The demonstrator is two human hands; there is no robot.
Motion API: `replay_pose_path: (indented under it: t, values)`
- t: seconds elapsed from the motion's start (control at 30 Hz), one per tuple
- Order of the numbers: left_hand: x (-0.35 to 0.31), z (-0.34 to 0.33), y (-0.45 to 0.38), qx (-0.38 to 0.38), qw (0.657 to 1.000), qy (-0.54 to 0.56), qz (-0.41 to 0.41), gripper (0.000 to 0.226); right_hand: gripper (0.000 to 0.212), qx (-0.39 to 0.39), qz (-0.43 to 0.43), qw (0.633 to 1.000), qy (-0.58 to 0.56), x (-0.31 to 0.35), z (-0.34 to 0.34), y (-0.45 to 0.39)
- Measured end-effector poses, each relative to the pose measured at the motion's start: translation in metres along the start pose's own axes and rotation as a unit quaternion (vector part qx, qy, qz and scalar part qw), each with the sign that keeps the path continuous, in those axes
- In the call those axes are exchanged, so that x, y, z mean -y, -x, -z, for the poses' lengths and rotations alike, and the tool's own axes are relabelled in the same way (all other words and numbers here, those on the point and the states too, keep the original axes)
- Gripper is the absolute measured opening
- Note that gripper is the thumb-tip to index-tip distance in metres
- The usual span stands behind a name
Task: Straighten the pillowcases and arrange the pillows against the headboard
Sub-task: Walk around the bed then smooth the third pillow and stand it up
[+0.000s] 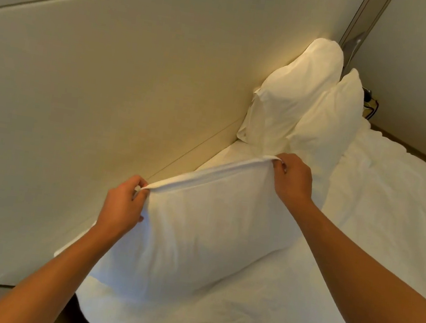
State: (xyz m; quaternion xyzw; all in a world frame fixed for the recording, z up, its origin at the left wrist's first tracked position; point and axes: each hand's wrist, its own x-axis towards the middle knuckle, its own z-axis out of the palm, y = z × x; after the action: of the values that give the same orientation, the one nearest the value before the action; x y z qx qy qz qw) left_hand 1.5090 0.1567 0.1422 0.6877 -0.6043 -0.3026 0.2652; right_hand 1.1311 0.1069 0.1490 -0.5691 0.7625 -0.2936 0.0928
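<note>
**Pillow in hand, top hem stretched between two grips**

Pillow (pixel 196 230), white case, stands on edge on the mattress (pixel 390 213), just beside the padded headboard (pixel 106 91) and leaning slightly your way. You hold it by its upper hem only.

Left hand (pixel 120 208): fingers curled, pinching the near corner of the hem. Right hand (pixel 293 176): fingers curled over the far corner, pinching likewise. The strip of cloth between them is drawn taut, which reads as you pulling slack out of the pillowcase so the filling settles downward; gripping both corners keeps the seam straight.

Two further pillows, rear pillow (pixel 298 91) and front pillow (pixel 330 117), already stand propped in the far corner against the headboard, one overlapping the other. By my judgement that side is arranged and this one is yet to be set back.

Duvet (pixel 211 320), white and rumpled, lies under and in front of the pillow.

Not determinable: the pillow's lower edge, sunk in bedding; its back face; whether it touches the headboard; your fingertips, wrapped in cloth. Small dark items (pixel 370 101) by the far wall are too small to identify. Both forearms run out of view.
</note>
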Motion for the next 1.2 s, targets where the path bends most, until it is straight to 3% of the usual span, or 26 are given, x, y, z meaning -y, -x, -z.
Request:
replay_pose_path:
  t: [0.17, 0.47, 0.57, 0.63, 0.67, 0.8, 0.93, 1.2]
  values:
    - [0.006, -0.009, -0.029, -0.017, 1.0, -0.002, -0.004, 0.013, 0.024, -0.049, 0.005, 0.998, -0.033, -0.005, -0.03, -0.02]
    - [-0.005, 0.038, -0.095, -0.134, 0.989, 0.03, -0.053, 0.013, 0.031, -0.078, 0.046, 0.993, -0.077, 0.078, -0.058, -0.117]
    - [0.0, 0.049, -0.118, -0.166, 0.985, 0.031, -0.032, 0.014, 0.033, -0.048, 0.068, 0.993, -0.088, 0.106, -0.08, -0.147]
    - [0.005, 0.041, -0.124, -0.172, 0.985, 0.005, -0.008, 0.009, 0.037, 0.019, 0.109, 0.992, -0.057, 0.112, -0.104, -0.149]
    - [0.008, 0.032, -0.122, -0.162, 0.987, -0.007, 0.0, 0.007, 0.041, 0.062, 0.128, 0.99, -0.023, 0.108, -0.119, -0.141]
    - [0.024, -0.023, -0.093, -0.012, 0.988, -0.131, -0.081, 0.064, 0.067, 0.184, 0.106, 0.977, 0.019, 0.07, -0.183, -0.069]
    - [0.052, -0.053, -0.083, 0.092, 0.942, -0.303, -0.113, 0.071, 0.069, 0.247, 0.061, 0.967, 0.006, 0.043, -0.223, -0.005]
    - [0.073, -0.044, -0.077, 0.124, 0.933, -0.316, -0.119, 0.071, 0.071, 0.313, 0.033, 0.949, 0.029, 0.055, -0.228, 0.04]
